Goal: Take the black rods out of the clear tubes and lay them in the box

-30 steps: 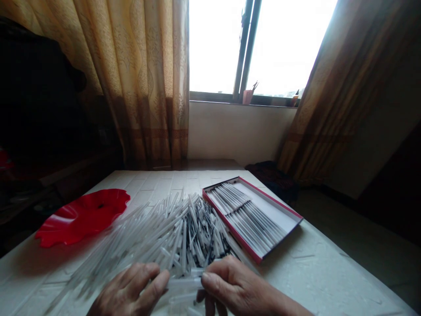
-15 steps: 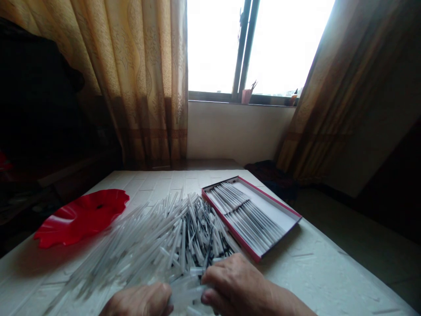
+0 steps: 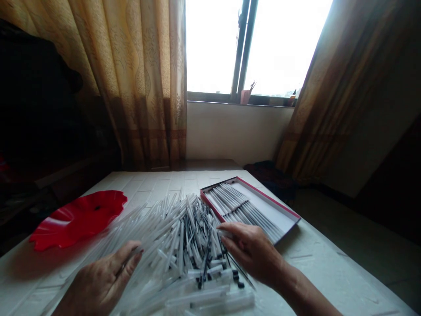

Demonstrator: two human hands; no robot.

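1. Left grip [image 3: 98, 281]: open, palm down, fingers extended and loosely parted. No pinch is evident. The fingertips lie at the left flank of the pile, in contact with or just over the tubes; the view does not settle which.
2. Right grip [image 3: 250, 250]: open, fingers close together and extended toward the viewer's left, with no tube pinched. The fingertips are at the upper right flank of the pile.
3. Pile of clear plastic pen tubes [image 3: 184, 245]: lies loose on the desk between the two grips, with black-tipped refills [image 3: 205, 263] visible among the tubes at its centre. Long axes fan out: those on the left run from lower left to upper right, and those at the front lie nearly crosswise. The right grip is nearer the dark-tipped centre; the left grip is nearer the long, clear left side.
4. Red-rimmed white box [image 3: 269, 204]: just beyond the right grip, holding pens in orderly rows.
5. Red wavy-edged plate [image 3: 75, 219]: left of the pile, beyond the left grip.
6. White desk [image 3: 332, 272]: carries all of the above.
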